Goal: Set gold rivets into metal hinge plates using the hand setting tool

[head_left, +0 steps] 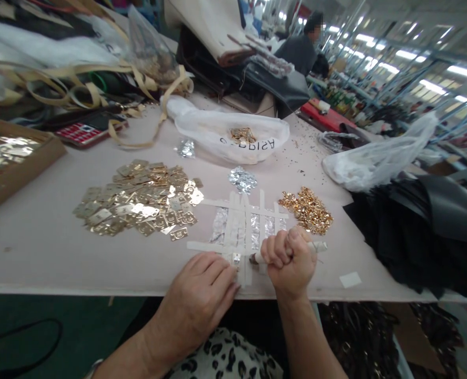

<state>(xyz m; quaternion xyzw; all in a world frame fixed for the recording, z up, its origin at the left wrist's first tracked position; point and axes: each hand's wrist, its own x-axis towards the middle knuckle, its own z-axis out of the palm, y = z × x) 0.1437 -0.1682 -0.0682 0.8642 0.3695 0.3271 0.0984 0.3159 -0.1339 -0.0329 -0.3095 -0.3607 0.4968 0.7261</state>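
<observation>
1 metal piece (236, 258) | just beside left grip (202, 287) | tool (319, 246) clenched in right grip (291, 260)

Pale table (40, 263): gold plates (139, 200) left; silver pieces (242, 180), tape strips (205, 246) centre; gold fittings (312, 210) right.

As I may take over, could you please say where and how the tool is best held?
Probably take the tool by its pale end, from the right: that end juts beyond the right hand, while the dark tip points left.
</observation>
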